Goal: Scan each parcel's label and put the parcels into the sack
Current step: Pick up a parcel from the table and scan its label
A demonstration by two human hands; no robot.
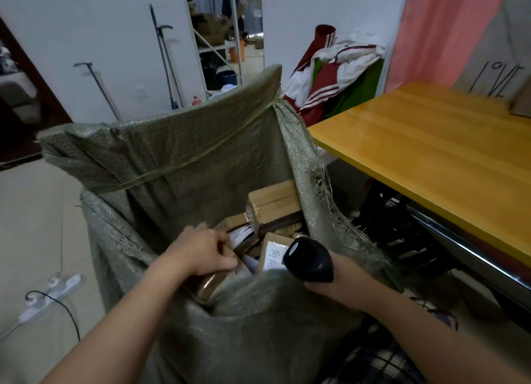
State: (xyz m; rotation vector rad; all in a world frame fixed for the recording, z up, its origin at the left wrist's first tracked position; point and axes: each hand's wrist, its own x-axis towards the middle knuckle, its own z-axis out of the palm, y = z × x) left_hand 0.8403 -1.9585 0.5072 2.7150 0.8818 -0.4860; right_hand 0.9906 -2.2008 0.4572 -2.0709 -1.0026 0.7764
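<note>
Green woven sack [178, 142] standing open, brown parcels piled inside.
The left hand [201, 251] grips a tape-wrapped brown parcel [211, 284] tilted against the sack's near rim, partly hidden by the cloth. Just right of that hand, and beside the black scanner [309, 260] held in the right hand [340, 271], a labelled parcel [273, 254] lies with its white label up. Beyond both hands a larger taped box [273, 205] rests against the sack's right wall.

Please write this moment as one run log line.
left hand: grips parcel inside sack | right hand: holds scanner over sack mouth | sack: other parcels inside
</note>
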